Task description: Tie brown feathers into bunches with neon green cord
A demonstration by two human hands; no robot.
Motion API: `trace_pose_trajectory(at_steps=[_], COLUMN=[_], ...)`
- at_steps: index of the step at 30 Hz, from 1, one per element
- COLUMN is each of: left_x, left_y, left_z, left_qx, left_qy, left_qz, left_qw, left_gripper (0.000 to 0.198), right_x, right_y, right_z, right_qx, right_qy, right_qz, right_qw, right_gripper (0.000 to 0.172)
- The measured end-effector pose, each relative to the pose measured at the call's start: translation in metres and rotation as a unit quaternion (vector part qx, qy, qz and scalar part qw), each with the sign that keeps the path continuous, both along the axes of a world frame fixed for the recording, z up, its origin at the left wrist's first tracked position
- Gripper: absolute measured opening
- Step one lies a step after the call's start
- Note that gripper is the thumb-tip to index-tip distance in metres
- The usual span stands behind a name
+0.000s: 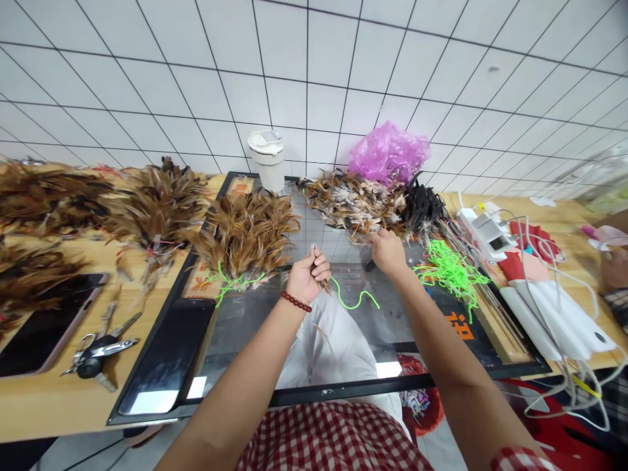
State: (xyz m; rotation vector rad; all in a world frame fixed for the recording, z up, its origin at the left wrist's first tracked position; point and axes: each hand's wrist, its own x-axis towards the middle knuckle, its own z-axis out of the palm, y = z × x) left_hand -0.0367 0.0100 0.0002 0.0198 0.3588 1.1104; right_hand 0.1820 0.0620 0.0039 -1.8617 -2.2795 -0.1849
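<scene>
My left hand (308,276) is closed in a pinch on a thin stem of feathers with a bright green string (354,301) trailing from it over the glass tabletop (255,327). A red bead bracelet (296,301) circles that wrist. My right hand (387,252) reaches into the pale brown-and-white feather pile (356,203), its fingers curled down among the feathers. What they hold is hidden. A finished brown feather bundle (245,232) tied with green string lies to the left of my left hand.
A white lidded cup (267,159) and a pink plastic bag (387,154) stand at the back. Green strings (449,269), black feathers (422,206), a power strip (483,232) and cables lie right. Phones (167,360), keys (95,350) and more feather bundles (147,206) lie left. Another person's hand (613,265) is at far right.
</scene>
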Motion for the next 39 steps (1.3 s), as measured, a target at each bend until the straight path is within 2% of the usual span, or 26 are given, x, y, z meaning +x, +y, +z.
trace_pose_trajectory(at_steps=[4, 5, 8, 10, 14, 16, 20, 23, 25, 26, 29, 30, 31, 32, 33, 35, 37, 39], left_x=[0.002, 0.003, 0.006, 0.007, 0.008, 0.009, 0.013, 0.016, 0.018, 0.018, 0.017, 0.016, 0.016, 0.015, 0.015, 0.017, 0.020, 0.025], left_y=[-0.001, -0.002, -0.003, -0.003, -0.003, -0.004, -0.007, -0.009, -0.009, -0.009, -0.008, -0.008, -0.008, -0.007, -0.008, -0.008, -0.009, -0.010], left_z=[0.001, 0.001, 0.001, 0.001, -0.001, -0.001, 0.000, 0.000, 0.000, 0.000, 0.000, 0.000, 0.000, 0.000, 0.001, 0.000, -0.001, -0.002], left_qx=[0.015, 0.021, 0.036, 0.040, 0.056, 0.069, 0.097, 0.110, 0.114, 0.116, 0.117, 0.115, 0.113, 0.111, 0.110, 0.113, 0.116, 0.116], left_qy=[0.022, 0.033, 0.062, 0.070, 0.084, 0.104, 0.158, 0.193, 0.206, 0.208, 0.204, 0.200, 0.197, 0.196, 0.198, 0.220, 0.273, 0.335], left_qz=[-0.002, -0.003, -0.003, -0.004, -0.002, 0.002, -0.001, -0.009, -0.013, -0.015, -0.019, -0.020, -0.020, -0.021, -0.024, -0.027, -0.020, -0.002], left_qw=[1.000, 0.999, 0.997, 0.997, 0.995, 0.992, 0.983, 0.975, 0.972, 0.971, 0.972, 0.973, 0.974, 0.974, 0.974, 0.969, 0.955, 0.935], left_gripper=[0.020, 0.019, 0.016, 0.015, 0.015, 0.015, 0.018, 0.023, 0.025, 0.025, 0.026, 0.026, 0.026, 0.026, 0.026, 0.026, 0.027, 0.029], right_x=[-0.008, -0.007, -0.001, 0.005, 0.010, 0.010, 0.008, 0.007, 0.008, 0.009, 0.014, 0.016, 0.017, 0.018, 0.017, 0.012, 0.003, -0.008], right_y=[-0.024, -0.031, -0.043, -0.045, -0.042, -0.042, -0.042, -0.041, -0.040, -0.040, -0.042, -0.044, -0.046, -0.049, -0.052, -0.058, -0.062, -0.065], right_z=[0.004, 0.004, 0.000, -0.006, -0.015, -0.016, -0.019, -0.020, -0.019, -0.017, -0.010, -0.007, -0.002, 0.002, 0.007, 0.016, 0.022, 0.024], right_qx=[0.009, 0.011, 0.033, 0.033, -0.003, 0.005, 0.004, -0.008, 0.007, 0.013, -0.017, -0.043, -0.072, -0.101, -0.125, -0.158, -0.161, -0.136], right_qy=[0.065, 0.073, 0.145, 0.222, 0.317, 0.329, 0.294, 0.300, 0.370, 0.429, 0.612, 0.643, 0.650, 0.634, 0.600, 0.496, 0.388, 0.301], right_qz=[0.113, 0.123, 0.071, 0.037, 0.070, 0.061, 0.049, 0.043, 0.025, 0.020, 0.049, 0.073, 0.101, 0.129, 0.159, 0.219, 0.263, 0.265], right_qw=[0.991, 0.990, 0.986, 0.974, 0.946, 0.942, 0.954, 0.953, 0.929, 0.903, 0.789, 0.761, 0.750, 0.756, 0.774, 0.825, 0.868, 0.906], right_gripper=[0.022, 0.024, 0.035, 0.031, 0.018, 0.019, 0.027, 0.018, 0.014, 0.013, 0.013, 0.014, 0.014, 0.014, 0.014, 0.015, 0.019, 0.020])
